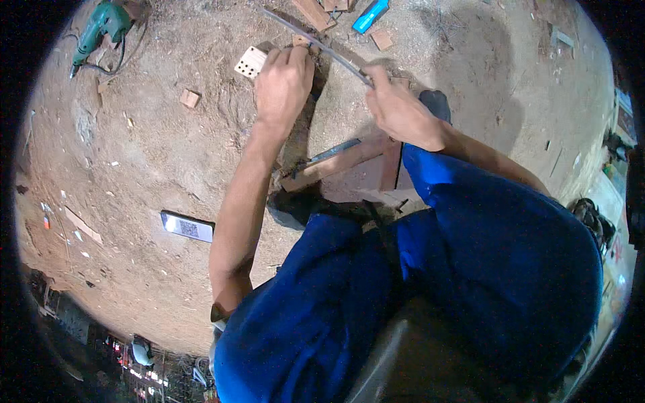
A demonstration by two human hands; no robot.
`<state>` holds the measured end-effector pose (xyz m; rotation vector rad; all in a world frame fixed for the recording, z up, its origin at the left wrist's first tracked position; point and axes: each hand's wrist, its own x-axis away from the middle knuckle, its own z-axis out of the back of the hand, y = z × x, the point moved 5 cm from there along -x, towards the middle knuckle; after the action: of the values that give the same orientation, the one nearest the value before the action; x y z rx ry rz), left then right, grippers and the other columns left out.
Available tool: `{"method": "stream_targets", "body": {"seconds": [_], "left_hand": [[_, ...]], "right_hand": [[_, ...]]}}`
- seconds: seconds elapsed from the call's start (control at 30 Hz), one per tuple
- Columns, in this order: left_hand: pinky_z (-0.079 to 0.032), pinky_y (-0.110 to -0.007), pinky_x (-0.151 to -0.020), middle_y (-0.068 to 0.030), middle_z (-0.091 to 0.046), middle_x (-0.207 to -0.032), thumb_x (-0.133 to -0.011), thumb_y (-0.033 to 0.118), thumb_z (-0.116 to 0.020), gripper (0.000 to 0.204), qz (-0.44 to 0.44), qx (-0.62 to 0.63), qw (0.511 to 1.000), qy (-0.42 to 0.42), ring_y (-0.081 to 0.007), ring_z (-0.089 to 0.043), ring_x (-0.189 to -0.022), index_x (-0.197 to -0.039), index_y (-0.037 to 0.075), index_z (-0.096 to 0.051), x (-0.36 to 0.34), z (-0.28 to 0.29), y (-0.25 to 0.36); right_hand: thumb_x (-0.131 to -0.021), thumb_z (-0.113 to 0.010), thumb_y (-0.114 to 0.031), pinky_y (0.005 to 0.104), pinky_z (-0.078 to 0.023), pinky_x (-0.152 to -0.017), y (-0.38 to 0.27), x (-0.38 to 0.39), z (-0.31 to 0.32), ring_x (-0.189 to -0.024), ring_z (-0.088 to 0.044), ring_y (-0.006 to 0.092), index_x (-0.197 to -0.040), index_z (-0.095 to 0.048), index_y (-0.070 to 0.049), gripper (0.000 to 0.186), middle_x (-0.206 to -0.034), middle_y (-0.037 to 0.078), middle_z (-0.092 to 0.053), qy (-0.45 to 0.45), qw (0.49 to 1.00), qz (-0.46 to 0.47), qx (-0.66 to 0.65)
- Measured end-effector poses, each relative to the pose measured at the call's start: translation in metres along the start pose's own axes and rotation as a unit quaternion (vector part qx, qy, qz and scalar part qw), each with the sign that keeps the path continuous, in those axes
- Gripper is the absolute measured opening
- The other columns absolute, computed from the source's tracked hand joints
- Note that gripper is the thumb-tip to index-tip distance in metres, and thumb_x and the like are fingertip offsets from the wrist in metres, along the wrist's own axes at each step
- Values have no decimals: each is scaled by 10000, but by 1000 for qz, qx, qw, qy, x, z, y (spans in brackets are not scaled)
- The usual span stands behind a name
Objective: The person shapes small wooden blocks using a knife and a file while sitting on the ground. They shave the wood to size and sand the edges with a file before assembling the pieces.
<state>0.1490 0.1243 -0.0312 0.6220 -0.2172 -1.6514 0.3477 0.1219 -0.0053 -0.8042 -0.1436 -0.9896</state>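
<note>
My left hand [285, 80] is closed, its fingers curled over a small pale wooden block [249, 62] with several dark round holes. The block sticks out on the left side of the hand. My right hand [402, 111] is wrapped round the near end of a long, thin, flat grey metal strip [316, 43]. Whether it is a file or a saw blade I cannot tell. It slants up to the left and passes just beyond my left fingertips, close to a bit of wood [300, 41]. I cannot tell whether the strip touches the wood.
A green power drill [101, 32] with its cord lies at the far left. Wood offcuts [190, 99] and a bright blue tool [370, 16] lie about. A phone [187, 226] rests left of my forearm. Between my feet stands a wooden frame [339, 164].
</note>
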Motion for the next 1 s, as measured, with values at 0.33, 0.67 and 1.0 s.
{"method": "stream_targets", "body": {"seconds": [0.33,0.67,1.0], "left_hand": [[-568,-439,-713,-154,-711,-846,-804,141,-762,184,75,3,997,17,-339,-682,-783,-936,38,-685,2,4,0],[-578,-441,-696,-158,-721,-902,-828,174,-753,194,96,30,995,16,-344,-709,-784,-998,88,-714,2,-13,-13],[-552,-482,-711,-179,-689,-884,-763,68,-719,239,108,24,994,-4,-386,-676,-821,-995,33,-672,5,-3,-3]], "right_hand": [[-1074,-417,-213,418,-510,-901,30,84,41,-1040,-652,402,-1415,-493,-85,372,-1229,250,-632,59,993,85,-49],[-1023,-462,20,405,-509,-941,25,95,5,-1099,-649,409,-1382,-472,105,369,-1266,290,-600,124,989,79,3],[-1021,-468,-209,495,-513,-962,18,90,9,-1090,-632,484,-1495,-419,-193,477,-1260,272,-631,-74,969,-234,-7]]}}
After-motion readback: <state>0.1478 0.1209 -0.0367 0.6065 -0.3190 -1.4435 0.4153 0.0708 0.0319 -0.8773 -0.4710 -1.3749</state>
